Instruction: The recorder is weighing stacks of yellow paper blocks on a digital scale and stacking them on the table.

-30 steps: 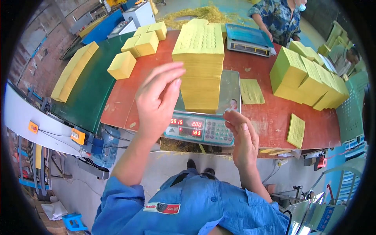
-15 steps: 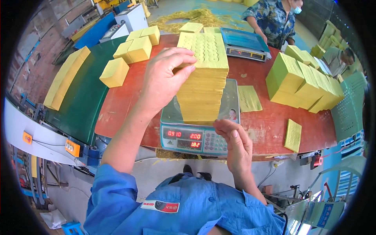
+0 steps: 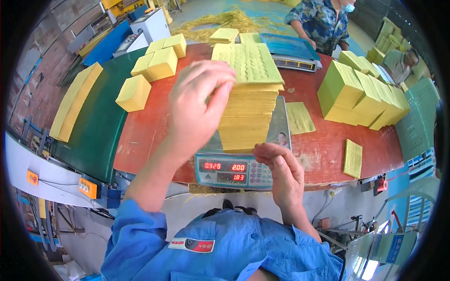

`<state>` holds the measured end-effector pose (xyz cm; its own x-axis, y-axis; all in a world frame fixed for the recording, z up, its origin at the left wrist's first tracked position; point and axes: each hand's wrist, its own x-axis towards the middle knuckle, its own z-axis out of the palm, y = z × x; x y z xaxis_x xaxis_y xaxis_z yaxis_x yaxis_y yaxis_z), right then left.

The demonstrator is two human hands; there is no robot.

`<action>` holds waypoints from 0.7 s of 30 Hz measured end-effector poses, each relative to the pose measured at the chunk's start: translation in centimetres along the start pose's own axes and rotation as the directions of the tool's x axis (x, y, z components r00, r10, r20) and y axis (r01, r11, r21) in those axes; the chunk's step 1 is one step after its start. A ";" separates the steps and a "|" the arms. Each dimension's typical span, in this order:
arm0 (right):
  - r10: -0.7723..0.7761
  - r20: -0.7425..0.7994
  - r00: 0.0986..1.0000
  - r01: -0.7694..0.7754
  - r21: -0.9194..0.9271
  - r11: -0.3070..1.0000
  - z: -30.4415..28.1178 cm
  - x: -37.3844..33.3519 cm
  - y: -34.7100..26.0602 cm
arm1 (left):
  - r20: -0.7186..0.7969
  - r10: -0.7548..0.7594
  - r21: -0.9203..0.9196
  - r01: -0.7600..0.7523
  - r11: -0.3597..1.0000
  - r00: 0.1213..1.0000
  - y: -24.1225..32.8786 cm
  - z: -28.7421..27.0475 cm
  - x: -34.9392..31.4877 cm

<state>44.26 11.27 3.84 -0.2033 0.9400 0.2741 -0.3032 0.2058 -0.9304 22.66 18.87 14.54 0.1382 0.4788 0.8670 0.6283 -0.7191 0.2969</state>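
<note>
A tall stack of yellow paper sheets [image 3: 246,117] stands on a digital scale [image 3: 234,169] with red lit figures. Its top sheets [image 3: 251,63], marked with rows of stamped curved cuts, sit askew and overhang the right side. My left hand [image 3: 199,96] is closed at the left edge of these top sheets, thumb and forefinger pinched on their near corner; the exact grip is partly hidden. Beside the stack's lower front edge, my right hand [image 3: 283,175] is held with fingers loosely stretched and thumb apart, nothing seen in it.
Yellow paper blocks [image 3: 361,96] line the red table's [image 3: 140,152] right side; more blocks [image 3: 133,93] stand left. One thin pad [image 3: 352,159] and a flat sheet [image 3: 300,118] lie nearby. A green conveyor belt [image 3: 96,136] borders the left. Behind a second scale [image 3: 290,49] stands a co-worker [image 3: 318,23].
The top sheets have shifted right and skewed over the stack, with my left hand at their edge. The scale's lit figures have changed. My right hand has barely moved.
</note>
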 end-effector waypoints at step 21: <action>0.255 -0.352 0.901 -0.186 0.218 0.958 -15.4 -6.3 -0.8 | 0.400 -0.468 -0.334 0.601 0.726 0.788 12.8 14.0 -13.1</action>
<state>60.09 9.35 -0.89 0.0668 0.9948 -0.0763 -0.4558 -0.0376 -0.8893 39.59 10.43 1.39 0.1215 0.9153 0.3840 0.2835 -0.4028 0.8703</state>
